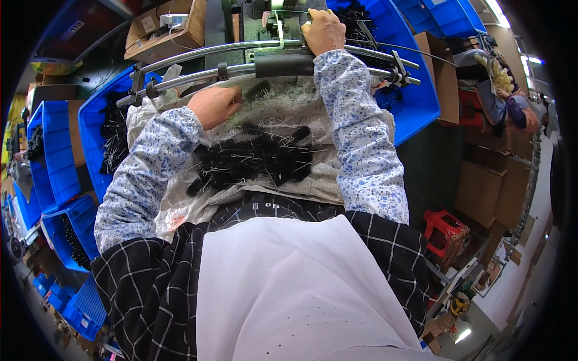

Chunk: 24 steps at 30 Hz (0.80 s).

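Observation:
My left hand (215, 108) is closed over the pale cloth (180, 144), its fingers curled inward; whatever they grip, if anything, is hidden. Just beyond its fingertips shows a small black bristle brush (259, 90). My right hand (325, 32) is up at the machine (265, 24), fingers bent together with yellowish coverings on the tips. I cannot make out what it pinches there. Below both hands, a heap of black wire-stemmed brushes (259, 157) lies on the cloth over my lap, with thin metal stems sticking out in many directions.
Metal rails (180, 81) with a dark padded sleeve (284, 65) cross in front of me. Blue bins (421, 108) flank me, the left bin (90, 120) holding more brushes. A cardboard box (165, 30) stands far left; a red stool (444, 231) is at right. Another person (512, 108) sits far right.

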Tool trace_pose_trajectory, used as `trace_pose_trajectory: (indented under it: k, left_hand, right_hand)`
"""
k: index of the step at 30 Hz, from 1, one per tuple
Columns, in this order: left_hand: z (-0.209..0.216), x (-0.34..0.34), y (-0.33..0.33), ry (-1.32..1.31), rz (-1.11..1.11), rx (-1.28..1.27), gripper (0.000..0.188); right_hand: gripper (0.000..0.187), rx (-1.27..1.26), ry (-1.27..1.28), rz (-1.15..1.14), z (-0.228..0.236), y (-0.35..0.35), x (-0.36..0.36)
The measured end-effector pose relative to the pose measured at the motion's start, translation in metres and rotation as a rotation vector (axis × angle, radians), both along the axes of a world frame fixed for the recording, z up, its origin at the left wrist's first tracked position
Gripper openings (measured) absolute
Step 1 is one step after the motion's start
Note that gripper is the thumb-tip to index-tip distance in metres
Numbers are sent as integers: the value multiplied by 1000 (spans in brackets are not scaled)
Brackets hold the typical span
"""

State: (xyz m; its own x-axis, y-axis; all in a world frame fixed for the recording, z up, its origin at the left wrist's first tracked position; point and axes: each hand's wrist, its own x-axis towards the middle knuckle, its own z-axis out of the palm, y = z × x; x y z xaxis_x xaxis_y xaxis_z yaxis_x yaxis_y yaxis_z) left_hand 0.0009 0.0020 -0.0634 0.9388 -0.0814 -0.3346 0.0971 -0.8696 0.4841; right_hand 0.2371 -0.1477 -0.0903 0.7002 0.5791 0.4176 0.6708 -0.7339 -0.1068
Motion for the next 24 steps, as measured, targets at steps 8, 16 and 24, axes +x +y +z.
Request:
trace_pose_trajectory:
  k: [8, 16, 24]
  left_hand:
    - [1, 3, 0, -40, -5, 8, 17]
    - [-2, -4, 9, -70, -5, -11, 19]
    - [2, 2, -5, -235, -91, -174, 18]
  right_hand:
    - [20, -86, -36, -57, 5, 44, -33]
    - [34, -116, -111, -45, 3, -10, 10]
    - [27, -175, -61, -255, -17, -37, 75]
